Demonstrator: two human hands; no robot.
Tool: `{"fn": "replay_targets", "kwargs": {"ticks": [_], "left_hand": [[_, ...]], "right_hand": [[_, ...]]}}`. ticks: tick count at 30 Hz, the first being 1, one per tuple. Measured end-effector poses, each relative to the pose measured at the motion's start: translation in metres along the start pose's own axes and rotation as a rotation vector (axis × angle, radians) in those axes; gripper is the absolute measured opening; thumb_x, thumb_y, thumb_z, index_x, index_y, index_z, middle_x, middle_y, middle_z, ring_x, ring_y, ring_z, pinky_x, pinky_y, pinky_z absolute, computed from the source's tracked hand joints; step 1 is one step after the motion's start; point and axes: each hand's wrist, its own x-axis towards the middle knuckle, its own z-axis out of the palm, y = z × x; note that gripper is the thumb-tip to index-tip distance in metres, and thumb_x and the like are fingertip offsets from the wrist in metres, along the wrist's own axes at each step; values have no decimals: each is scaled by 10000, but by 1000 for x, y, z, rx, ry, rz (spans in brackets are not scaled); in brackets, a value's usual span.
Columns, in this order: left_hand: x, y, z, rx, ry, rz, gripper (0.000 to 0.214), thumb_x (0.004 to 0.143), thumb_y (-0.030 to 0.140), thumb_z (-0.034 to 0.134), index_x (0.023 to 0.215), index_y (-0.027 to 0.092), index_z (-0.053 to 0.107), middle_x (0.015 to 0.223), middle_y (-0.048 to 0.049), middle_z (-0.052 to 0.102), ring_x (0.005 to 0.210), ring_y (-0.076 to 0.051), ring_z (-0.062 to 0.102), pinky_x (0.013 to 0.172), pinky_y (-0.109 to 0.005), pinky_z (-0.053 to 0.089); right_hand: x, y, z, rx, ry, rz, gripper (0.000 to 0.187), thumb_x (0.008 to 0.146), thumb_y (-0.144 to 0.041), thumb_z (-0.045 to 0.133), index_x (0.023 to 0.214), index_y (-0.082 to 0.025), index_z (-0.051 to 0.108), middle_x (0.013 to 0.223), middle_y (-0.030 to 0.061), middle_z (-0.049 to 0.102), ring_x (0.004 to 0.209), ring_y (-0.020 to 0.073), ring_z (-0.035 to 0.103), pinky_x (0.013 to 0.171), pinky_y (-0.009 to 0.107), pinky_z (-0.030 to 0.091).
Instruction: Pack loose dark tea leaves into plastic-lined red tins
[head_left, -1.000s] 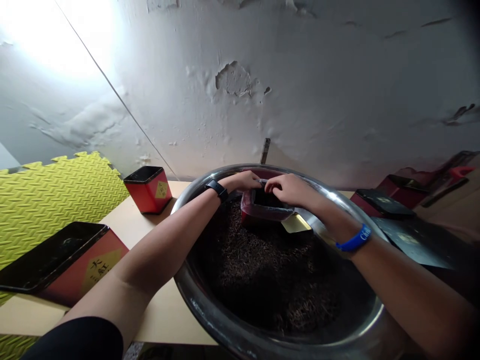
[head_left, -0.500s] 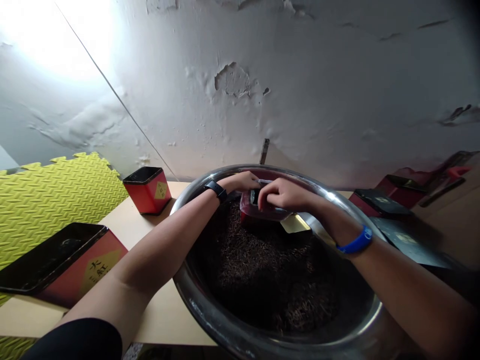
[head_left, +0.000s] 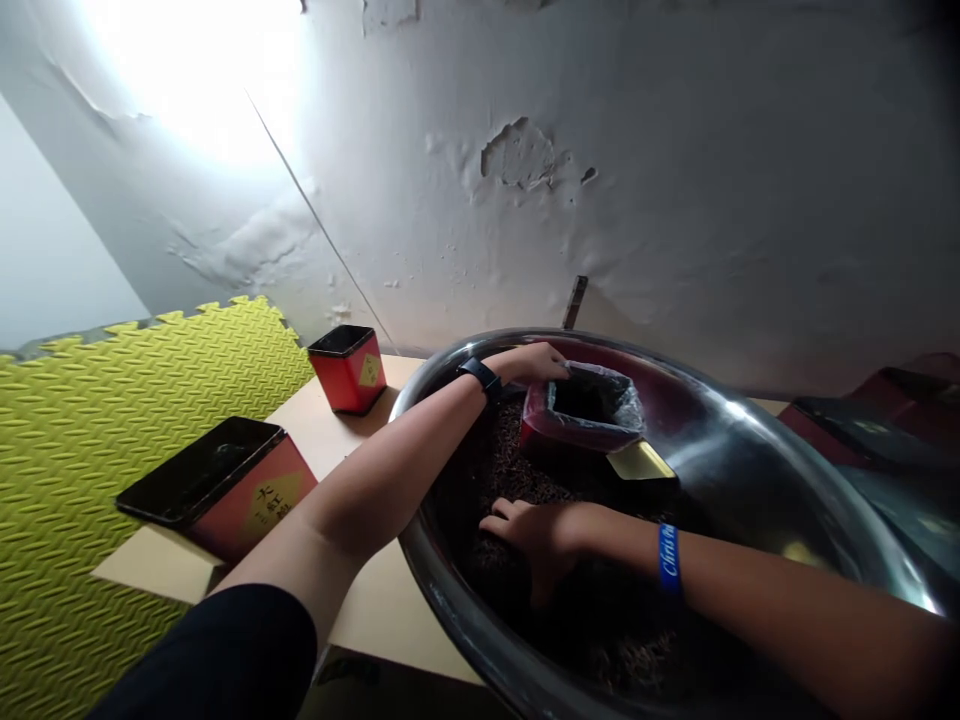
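Note:
A large steel basin (head_left: 450,620) holds a heap of dark loose tea leaves (head_left: 525,470). At its far side stands a red tin lined with a clear plastic bag (head_left: 589,412). My left hand (head_left: 534,362), with a black watch on the wrist, pinches the bag's near-left rim. My right hand (head_left: 534,530), a blue band on its wrist, lies palm down in the leaves at the basin's near left, fingers curled into them. A gold card (head_left: 639,461) sticks out of the leaves beside the tin.
A small open red tin (head_left: 346,367) and a flat red box with a black lid (head_left: 225,485) sit on the beige table (head_left: 352,640) to the left. Yellow foam matting (head_left: 90,480) covers the left. Dark red boxes (head_left: 885,405) lie at the right by the peeling wall.
My right hand left the bag's rim and dropped down and toward me into the tea leaves. The left hand stays on the bag. The view swung left.

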Motion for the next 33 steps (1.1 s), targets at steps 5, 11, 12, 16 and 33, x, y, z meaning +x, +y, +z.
{"fn": "replay_targets", "kwargs": {"ticks": [5,11,12,16,33], "left_hand": [[2,-3,0,-33,-28,9,162,683,250,528,720,140,640,637,13,552,581,-100,459,553,-231,360],[2,-3,1,-41,-22,9,152,698,221,516,712,131,638,607,19,518,581,-96,442,571,-231,364],[2,-2,1,-46,-18,1,150,700,214,517,712,129,639,605,18,518,577,-95,436,572,-233,364],[0,0,1,-36,-2,1,141,702,208,526,708,126,641,610,12,527,576,-97,426,563,-233,358],[3,-7,1,-58,-41,4,146,697,257,565,715,126,627,607,-7,517,550,-92,402,502,-234,309]], "right_hand": [[-3,-10,-5,-50,27,-75,994,436,-350,760,1329,-172,361,1265,165,448,1007,331,557,742,396,488],[-7,-14,-12,-97,61,-100,530,577,-206,611,1106,-213,578,1017,92,624,852,269,626,643,344,485],[-8,-14,-14,-90,79,-95,503,586,-206,598,1089,-217,587,1005,90,633,841,270,629,631,342,482],[-19,-11,-26,-38,162,-57,404,620,-259,593,1022,-223,622,921,68,659,790,261,629,615,329,467],[-117,50,-104,299,1017,152,336,755,-418,552,1005,-207,627,1012,54,655,939,245,594,824,357,454]]}}
